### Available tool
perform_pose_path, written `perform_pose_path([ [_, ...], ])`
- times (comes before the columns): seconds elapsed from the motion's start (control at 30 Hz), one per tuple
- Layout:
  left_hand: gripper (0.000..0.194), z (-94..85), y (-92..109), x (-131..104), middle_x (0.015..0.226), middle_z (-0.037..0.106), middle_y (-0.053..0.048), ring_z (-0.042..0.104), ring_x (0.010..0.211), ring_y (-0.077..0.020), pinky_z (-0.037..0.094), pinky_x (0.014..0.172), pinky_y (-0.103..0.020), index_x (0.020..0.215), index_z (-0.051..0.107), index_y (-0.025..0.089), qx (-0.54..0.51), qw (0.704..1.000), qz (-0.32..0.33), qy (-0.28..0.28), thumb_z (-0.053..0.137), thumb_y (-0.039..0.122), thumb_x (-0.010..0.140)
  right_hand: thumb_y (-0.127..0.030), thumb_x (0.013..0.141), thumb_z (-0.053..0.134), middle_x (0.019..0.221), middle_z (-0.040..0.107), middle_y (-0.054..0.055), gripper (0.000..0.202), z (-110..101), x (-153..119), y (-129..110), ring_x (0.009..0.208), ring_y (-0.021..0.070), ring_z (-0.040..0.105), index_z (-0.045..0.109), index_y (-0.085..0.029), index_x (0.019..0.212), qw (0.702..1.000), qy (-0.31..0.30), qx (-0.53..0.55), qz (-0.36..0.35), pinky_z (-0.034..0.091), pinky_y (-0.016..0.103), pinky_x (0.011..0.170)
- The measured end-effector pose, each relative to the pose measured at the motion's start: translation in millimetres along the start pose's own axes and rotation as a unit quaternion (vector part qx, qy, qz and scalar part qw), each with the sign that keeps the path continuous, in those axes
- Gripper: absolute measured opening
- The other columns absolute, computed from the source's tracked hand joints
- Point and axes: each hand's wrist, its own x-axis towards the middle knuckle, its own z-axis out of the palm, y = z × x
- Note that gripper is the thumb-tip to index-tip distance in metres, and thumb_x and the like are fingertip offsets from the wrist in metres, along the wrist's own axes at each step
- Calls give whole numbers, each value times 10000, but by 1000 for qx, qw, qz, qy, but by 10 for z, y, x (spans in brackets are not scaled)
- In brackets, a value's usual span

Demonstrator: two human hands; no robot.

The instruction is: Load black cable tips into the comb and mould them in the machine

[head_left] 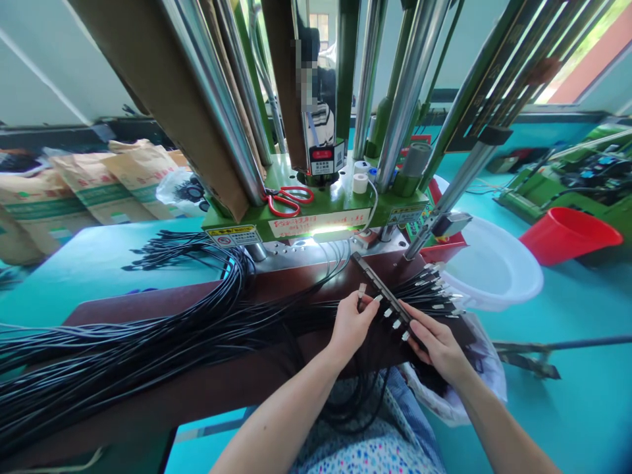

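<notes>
My right hand (438,339) grips the lower end of a long dark metal bar (375,282), which slants up to the left over the brown tabletop (316,282). Several cable plugs with pale metal tips (388,313) stick out along the bar's near side. At the bar's middle, my left hand (351,322) pinches a single cable plug (362,289) between thumb and fingers. Black cables hang in loops below my hands towards my lap. Behind the bar, to the right, lies a bundle of cable ends with metal plugs (434,289).
A green press (237,224) with steel columns stands ahead, red-handled scissors (291,201) lying on its ledge. Long black cables (162,336) spread across the left. To the right are a white basin (494,263), a red bucket (567,237) and a lined bin (486,368).
</notes>
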Motion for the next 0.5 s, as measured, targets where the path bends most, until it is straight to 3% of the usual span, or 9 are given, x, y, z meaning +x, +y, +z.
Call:
perform_pose_path([
  [0.27, 231, -34, -2, 6, 544, 397, 24, 328, 517, -62, 280, 508, -192, 667, 498, 111, 30, 999, 23, -2, 536, 325, 747, -461, 845, 463, 552, 382, -22, 615, -11, -4, 77, 455, 51, 324, 360, -125, 1349, 994, -43, -78, -60, 262, 168, 389],
  [0.4, 311, -60, 17, -3, 586, 428, 9, 366, 495, -67, 288, 455, -188, 732, 484, 125, -26, 999, 22, -16, 415, 413, 826, -513, 800, 506, 526, 371, -35, 709, -6, -6, 12, 421, 43, 306, 352, -84, 1342, 999, -22, -35, -26, 228, 165, 366],
  [0.5, 347, -104, 13, -3, 600, 384, 25, 332, 453, -62, 267, 408, -187, 841, 469, 141, -96, 994, 13, 42, 362, 471, 845, -527, 744, 571, 531, 373, -39, 732, 0, -10, -45, 431, 42, 319, 394, -105, 1315, 1000, 3, 19, 3, 231, 154, 358],
])
